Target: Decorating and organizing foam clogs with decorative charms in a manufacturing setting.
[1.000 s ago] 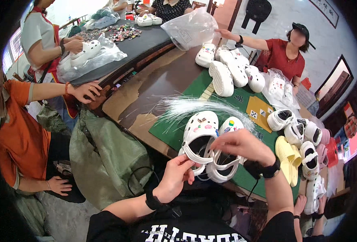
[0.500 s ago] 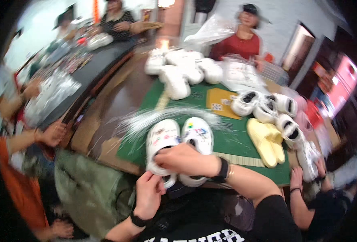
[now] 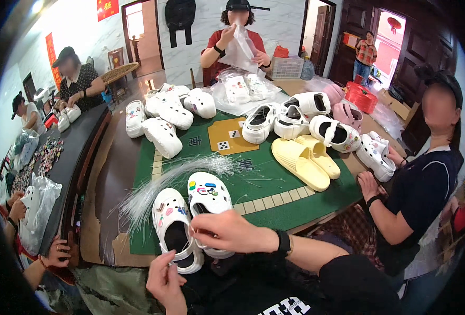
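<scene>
Two white clogs with colourful charms stand side by side at the near edge of the green mat: a left clog (image 3: 171, 220) and a right clog (image 3: 209, 193). My right hand (image 3: 238, 232) reaches over the right clog's opening, fingertips pinched together between the two shoes; anything in them is too small to make out. By the left clog's heel strap, my left hand (image 3: 165, 281) has its fingers curled closed, and what they grip is hidden. Just beyond the shoes lies a fanned bundle of thin clear plastic strands (image 3: 161, 181).
Yellow slides (image 3: 301, 163) lie on the mat (image 3: 259, 181). White clogs (image 3: 172, 113) pile up at the far left, others (image 3: 290, 123) at the right. Across the table a person (image 3: 238, 42) handles a clear bag; another person (image 3: 416, 178) sits at the right, touching a clog.
My view has turned and steadied, so the table and shoes appear shifted left. My right hand has moved from the left clog's opening to between the two clogs. My left hand stays by the heel strap.
</scene>
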Available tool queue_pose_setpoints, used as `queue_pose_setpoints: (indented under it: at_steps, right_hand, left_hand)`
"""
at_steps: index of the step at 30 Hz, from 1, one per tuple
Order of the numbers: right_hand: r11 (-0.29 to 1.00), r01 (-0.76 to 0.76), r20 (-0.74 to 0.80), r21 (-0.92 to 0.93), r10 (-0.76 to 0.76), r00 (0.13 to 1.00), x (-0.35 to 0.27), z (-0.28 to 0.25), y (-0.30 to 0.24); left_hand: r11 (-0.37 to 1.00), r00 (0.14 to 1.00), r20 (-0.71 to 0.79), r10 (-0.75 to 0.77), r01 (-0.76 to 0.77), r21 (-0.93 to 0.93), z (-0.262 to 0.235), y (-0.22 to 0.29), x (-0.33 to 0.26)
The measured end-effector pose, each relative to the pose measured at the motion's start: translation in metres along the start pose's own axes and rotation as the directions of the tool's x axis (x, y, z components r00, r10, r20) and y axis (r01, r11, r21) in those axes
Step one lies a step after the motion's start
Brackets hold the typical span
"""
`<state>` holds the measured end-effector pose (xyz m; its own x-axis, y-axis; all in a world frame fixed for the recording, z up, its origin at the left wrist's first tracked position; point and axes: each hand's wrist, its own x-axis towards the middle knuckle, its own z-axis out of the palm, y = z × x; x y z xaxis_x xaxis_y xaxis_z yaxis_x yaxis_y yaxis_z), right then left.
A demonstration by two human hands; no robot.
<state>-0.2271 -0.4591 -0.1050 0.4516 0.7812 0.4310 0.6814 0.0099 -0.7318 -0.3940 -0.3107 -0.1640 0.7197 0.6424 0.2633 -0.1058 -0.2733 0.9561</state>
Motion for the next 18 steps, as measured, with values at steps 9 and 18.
queue_pose_setpoints:
  at_steps: [9, 18]
  right_hand:
    - [0.950, -0.010, -0.053, -0.313, -0.007, 0.999, -0.049, -0.017, 0.000]
    - [0.931, -0.026, -0.061, -0.364, 0.005, 0.998, -0.094, -0.051, 0.008]
  left_hand:
    - [0.991, 0.985, 0.163, 0.062, -0.080, 0.104, 0.022, 0.018, 0.021]
    - [0.925, 0.948, -0.107, 0.298, -0.315, -0.213, 0.000, 0.015, 0.016]
